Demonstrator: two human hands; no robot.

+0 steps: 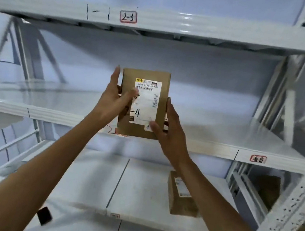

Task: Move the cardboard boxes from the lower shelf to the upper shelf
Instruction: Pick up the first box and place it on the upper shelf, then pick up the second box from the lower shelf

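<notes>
Both hands clasp the cardboard box [143,103] upright, long axis vertical: left hand [114,99] on its left edge, right hand [167,128] at lower right. It hangs before the upper shelf [221,140], unplaced.

red-bordered label "2-3" [128,17], small black object [44,215]

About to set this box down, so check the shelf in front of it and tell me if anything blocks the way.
Nothing visible does. The cardboard box is held upright between the left hand and the right hand, in front of the upper shelf. The shelf surface behind and beside it looks bare. Another box lies on the lower shelf.
</notes>
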